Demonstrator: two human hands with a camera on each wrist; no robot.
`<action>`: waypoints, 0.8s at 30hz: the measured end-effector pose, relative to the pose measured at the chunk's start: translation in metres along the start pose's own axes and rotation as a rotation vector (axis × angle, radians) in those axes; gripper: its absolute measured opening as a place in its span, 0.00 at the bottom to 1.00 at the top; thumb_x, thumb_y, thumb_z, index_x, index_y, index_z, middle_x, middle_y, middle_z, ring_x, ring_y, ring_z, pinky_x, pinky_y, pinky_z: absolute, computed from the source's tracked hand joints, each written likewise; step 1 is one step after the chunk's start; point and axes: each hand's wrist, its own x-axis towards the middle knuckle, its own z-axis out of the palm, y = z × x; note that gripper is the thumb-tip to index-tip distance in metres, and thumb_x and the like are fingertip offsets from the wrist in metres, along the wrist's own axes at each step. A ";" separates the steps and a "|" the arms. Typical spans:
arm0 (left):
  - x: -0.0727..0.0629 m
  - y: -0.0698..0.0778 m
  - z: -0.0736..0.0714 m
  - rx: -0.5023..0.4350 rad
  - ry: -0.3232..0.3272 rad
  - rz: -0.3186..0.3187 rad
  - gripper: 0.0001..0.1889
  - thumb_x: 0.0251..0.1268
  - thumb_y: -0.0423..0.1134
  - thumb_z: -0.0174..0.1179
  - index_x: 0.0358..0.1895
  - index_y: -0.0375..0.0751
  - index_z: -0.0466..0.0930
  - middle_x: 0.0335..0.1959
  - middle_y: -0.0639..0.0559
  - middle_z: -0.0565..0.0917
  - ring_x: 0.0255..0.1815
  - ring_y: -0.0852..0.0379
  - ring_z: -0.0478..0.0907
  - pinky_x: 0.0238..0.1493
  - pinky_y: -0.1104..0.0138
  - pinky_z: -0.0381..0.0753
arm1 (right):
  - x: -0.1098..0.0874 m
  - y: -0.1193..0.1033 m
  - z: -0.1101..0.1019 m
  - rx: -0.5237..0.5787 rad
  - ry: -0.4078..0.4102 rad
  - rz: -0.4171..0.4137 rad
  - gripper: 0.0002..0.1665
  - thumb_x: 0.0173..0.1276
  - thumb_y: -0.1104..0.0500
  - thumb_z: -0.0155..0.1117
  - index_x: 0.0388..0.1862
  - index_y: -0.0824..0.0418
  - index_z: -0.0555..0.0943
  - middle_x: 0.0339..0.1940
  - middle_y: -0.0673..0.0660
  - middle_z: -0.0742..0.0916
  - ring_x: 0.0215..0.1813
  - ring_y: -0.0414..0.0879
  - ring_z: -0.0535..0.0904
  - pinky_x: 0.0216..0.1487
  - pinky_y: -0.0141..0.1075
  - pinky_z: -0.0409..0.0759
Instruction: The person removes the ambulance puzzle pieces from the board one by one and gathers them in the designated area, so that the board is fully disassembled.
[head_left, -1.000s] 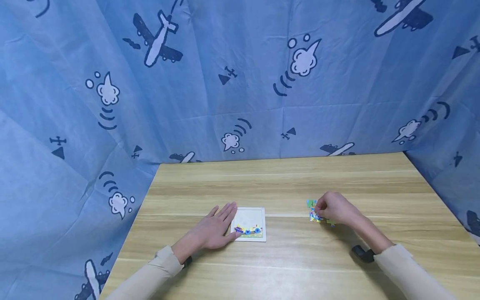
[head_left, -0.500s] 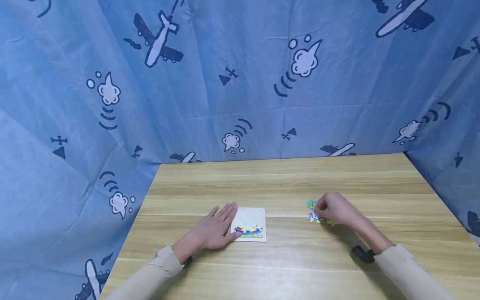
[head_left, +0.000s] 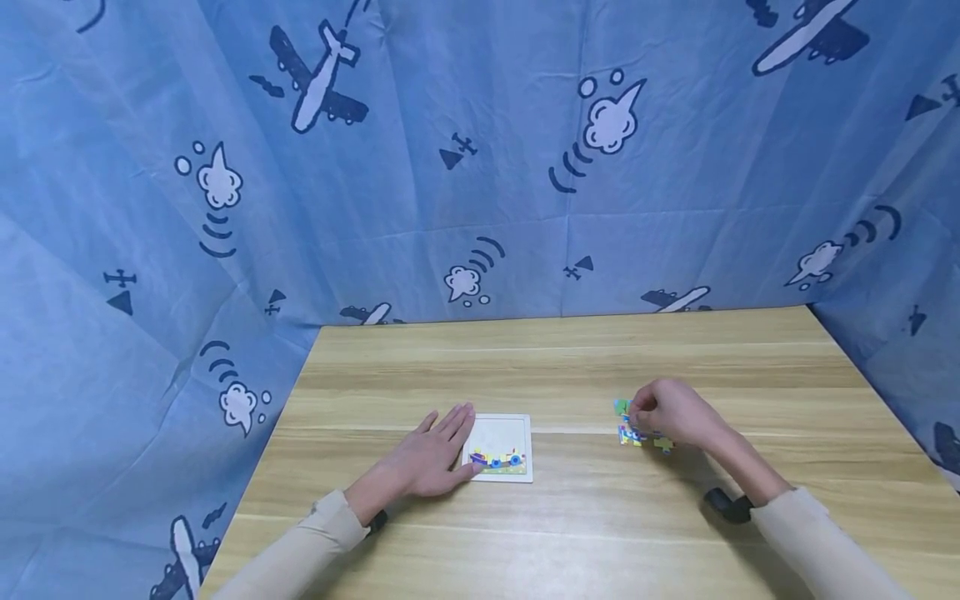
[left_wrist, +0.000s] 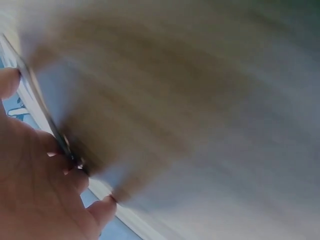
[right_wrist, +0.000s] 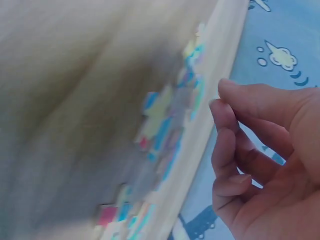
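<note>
A white square puzzle tray (head_left: 501,429) lies on the table, its lower strip filled with colourful jigsaw pieces (head_left: 504,462). My left hand (head_left: 429,460) rests with spread, straight fingers over the tray's left edge. Farther right, my right hand (head_left: 678,414) hovers close over several loose jigsaw pieces (head_left: 630,436). In the right wrist view, the right hand's fingers curl and the thumb tip meets the index finger; I see no piece between them. Loose pieces (right_wrist: 157,117) lie beyond these fingertips, blurred. The left wrist view is mostly blurred table, with the left hand's fingers (left_wrist: 102,212) at the tray's edge.
The wooden table (head_left: 570,533) spans the lower view. A blue curtain (head_left: 510,192) printed with airplanes and clouds hangs behind it and along both sides. A dark wrist device (head_left: 727,505) sits under the right wrist.
My right hand has lifted very slightly, showing a little more of the loose pieces below it. The left hand and the tray have stayed in place.
</note>
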 end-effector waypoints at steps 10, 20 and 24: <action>0.001 0.008 -0.005 -0.020 0.009 0.002 0.46 0.81 0.70 0.33 0.87 0.38 0.44 0.89 0.45 0.45 0.91 0.49 0.43 0.89 0.49 0.53 | 0.007 -0.038 0.006 0.024 0.090 -0.103 0.03 0.69 0.63 0.72 0.34 0.59 0.91 0.28 0.48 0.89 0.30 0.38 0.78 0.32 0.30 0.75; -0.001 0.025 0.001 0.038 0.039 0.075 0.49 0.79 0.74 0.30 0.87 0.40 0.41 0.90 0.46 0.43 0.91 0.52 0.41 0.89 0.51 0.51 | 0.018 -0.076 0.043 0.077 0.060 -0.204 0.05 0.67 0.64 0.74 0.31 0.57 0.90 0.25 0.46 0.87 0.28 0.35 0.76 0.31 0.28 0.75; -0.005 0.032 0.003 0.057 0.039 0.095 0.49 0.79 0.74 0.31 0.87 0.40 0.42 0.90 0.46 0.44 0.91 0.51 0.43 0.89 0.51 0.52 | 0.021 -0.086 0.059 0.072 0.036 -0.250 0.04 0.66 0.63 0.75 0.30 0.58 0.89 0.24 0.45 0.86 0.27 0.34 0.75 0.31 0.27 0.75</action>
